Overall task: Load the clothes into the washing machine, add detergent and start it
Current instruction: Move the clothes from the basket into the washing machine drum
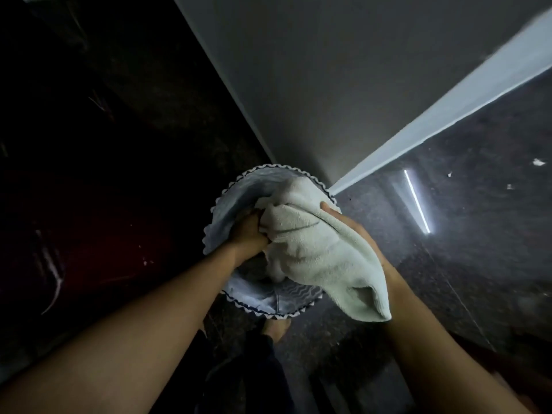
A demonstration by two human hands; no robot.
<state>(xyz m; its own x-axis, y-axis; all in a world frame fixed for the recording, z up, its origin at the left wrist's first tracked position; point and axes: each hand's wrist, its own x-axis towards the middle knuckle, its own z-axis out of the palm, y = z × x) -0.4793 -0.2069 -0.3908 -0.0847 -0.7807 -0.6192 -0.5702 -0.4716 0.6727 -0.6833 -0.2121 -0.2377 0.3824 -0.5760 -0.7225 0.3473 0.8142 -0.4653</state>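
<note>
Hands, left hand (pixel 249 231) and right hand (pixel 355 231), clench pale towel (pixel 310 249) over laundry basket (pixel 227 198), probably lifting it out for loading.

A dim corner of a home: a round fabric laundry basket (pixel 239 192) with a scalloped rim stands on a dark polished stone floor (pixel 448 234), where a grey wall (pixel 343 85) meets a pale skirting board (pixel 448 109); a bare foot (pixel 276 327) shows below.
</note>
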